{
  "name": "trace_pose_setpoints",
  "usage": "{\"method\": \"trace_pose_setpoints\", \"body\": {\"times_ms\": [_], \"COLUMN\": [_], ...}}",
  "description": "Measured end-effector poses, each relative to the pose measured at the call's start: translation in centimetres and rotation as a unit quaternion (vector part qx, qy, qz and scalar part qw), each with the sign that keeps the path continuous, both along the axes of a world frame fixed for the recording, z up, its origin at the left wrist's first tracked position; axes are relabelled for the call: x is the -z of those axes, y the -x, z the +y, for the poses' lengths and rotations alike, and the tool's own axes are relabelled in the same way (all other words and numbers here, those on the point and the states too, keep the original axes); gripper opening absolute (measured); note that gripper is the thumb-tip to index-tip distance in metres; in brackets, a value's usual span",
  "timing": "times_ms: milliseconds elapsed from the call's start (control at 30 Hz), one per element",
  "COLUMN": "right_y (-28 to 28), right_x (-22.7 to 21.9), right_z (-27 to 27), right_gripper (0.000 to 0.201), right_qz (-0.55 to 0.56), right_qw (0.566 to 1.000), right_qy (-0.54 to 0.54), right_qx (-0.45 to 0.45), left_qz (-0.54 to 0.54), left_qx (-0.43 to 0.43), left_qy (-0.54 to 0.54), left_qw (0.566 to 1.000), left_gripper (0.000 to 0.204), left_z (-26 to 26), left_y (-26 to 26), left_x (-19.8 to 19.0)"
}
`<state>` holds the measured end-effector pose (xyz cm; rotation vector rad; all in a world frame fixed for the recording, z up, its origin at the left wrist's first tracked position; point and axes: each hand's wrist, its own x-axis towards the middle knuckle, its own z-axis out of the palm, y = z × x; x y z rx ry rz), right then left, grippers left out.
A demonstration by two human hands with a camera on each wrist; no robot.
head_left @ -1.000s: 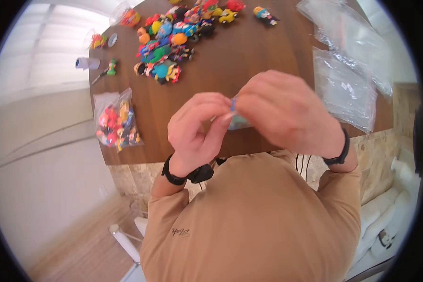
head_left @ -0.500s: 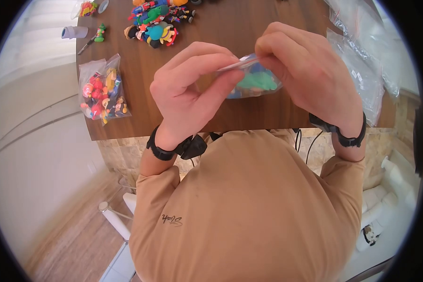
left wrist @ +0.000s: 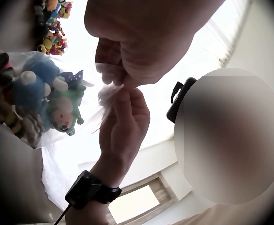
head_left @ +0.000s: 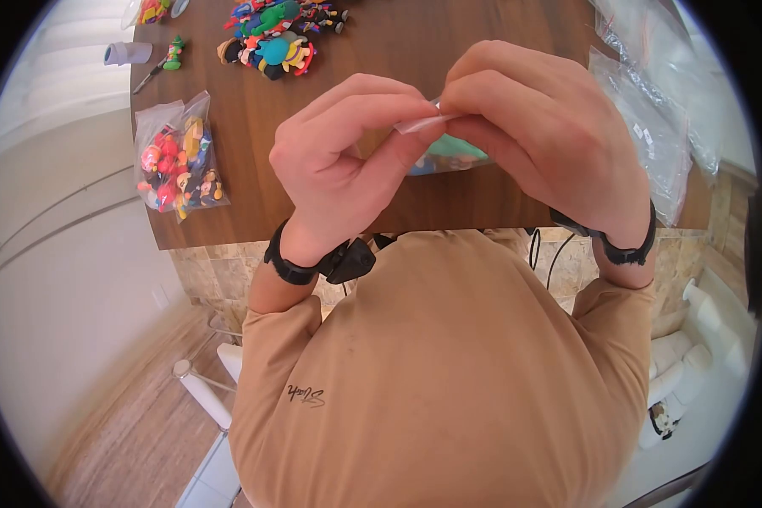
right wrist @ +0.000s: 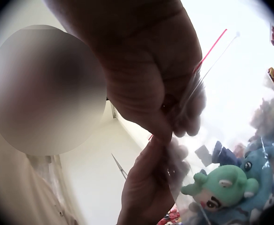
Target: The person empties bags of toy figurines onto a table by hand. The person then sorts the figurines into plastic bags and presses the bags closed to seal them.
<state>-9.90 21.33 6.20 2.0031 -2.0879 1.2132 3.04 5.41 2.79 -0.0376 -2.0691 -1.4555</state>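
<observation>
Between my hands hangs a clear zip bag (head_left: 450, 156), filled with toy figures. My left hand (head_left: 347, 161) pinches the bag's top edge between thumb and fingers. Right beside it, my right hand (head_left: 550, 140) also pinches that edge, and the two hands' fingertips meet there. In the right wrist view, a green-hooded figure (right wrist: 223, 187) and a blue figure (right wrist: 261, 166) show through the plastic. The left wrist view has the bag's blue figure (left wrist: 31, 86) too, near a striped one. A red line (right wrist: 213, 47) runs along the bag's mouth.
On the brown table (head_left: 313, 190), a packed bag of figures (head_left: 178, 161) lies at left. A pile of loose figures (head_left: 275, 42) sits farther back. Flat clear bags (head_left: 643, 135) lie at right. Near the left edge are a whitish roll (head_left: 129, 54) and a green figure (head_left: 173, 52).
The head view has shifted, with the hands now higher in it. My right hand has slid left along the bag's edge to my left fingertips; a half second ago they were apart.
</observation>
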Motion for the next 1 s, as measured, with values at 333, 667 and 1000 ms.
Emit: {"method": "trace_pose_setpoints", "body": {"times_ms": [333, 667, 1000], "right_y": [0.10, 0.19, 0.08], "right_x": [0.27, 0.43, 0.15], "right_z": [-0.18, -0.43, -0.54], "right_gripper": [0.022, 0.021, 0.020], "right_qz": [0.042, 0.050, 0.037], "right_qw": [0.998, 0.998, 0.999], "right_qy": [0.035, 0.039, 0.021], "right_qx": [-0.016, -0.027, -0.014], "left_qz": [0.006, 0.017, 0.012], "left_qx": [0.005, 0.010, -0.001], "left_qy": [0.045, 0.049, 0.011], "left_qw": [0.999, 0.999, 1.000], "left_gripper": [0.015, 0.015, 0.017], "left_z": [-0.54, -0.79, -0.90], "left_y": [-0.12, -0.44, -0.43], "left_x": [-0.26, -0.45, 0.03]}}
